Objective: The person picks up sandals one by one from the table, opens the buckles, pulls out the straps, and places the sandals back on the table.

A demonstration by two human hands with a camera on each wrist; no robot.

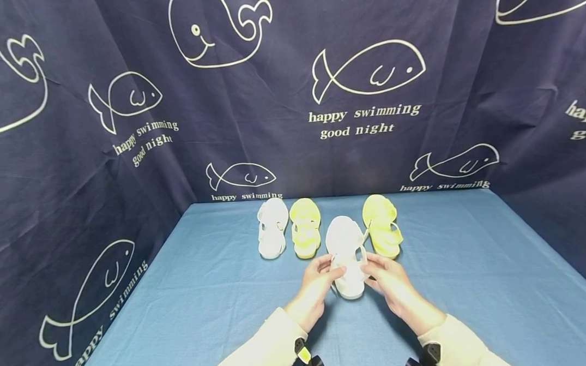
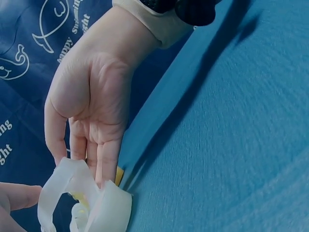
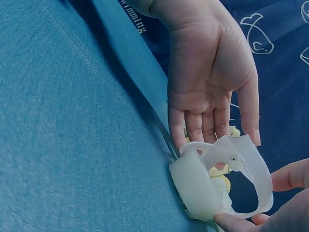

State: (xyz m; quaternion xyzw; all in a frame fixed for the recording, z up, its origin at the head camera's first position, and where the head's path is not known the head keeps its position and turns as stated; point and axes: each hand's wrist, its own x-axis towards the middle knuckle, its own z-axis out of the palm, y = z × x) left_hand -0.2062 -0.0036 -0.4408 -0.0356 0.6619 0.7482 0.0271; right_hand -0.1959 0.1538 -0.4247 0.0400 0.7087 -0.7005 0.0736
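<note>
White, smooth, rounded clog (image 1: 343, 237) is held by both hands (image 1: 315, 287) (image 1: 392, 283).

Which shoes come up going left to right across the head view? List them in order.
Free white shoe → first yellow shoe → held white shoe, between the left hand and right hand → last yellow shoe.

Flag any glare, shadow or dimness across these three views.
Head view: overexposure washes out most detail on the held white sandal, while the curtain prints stay legible; left wrist view: dimmer, with a long shadow across the blue cloth; right wrist view: also dim, shadowed cloth, yet the sandal's rivet shows.
</note>
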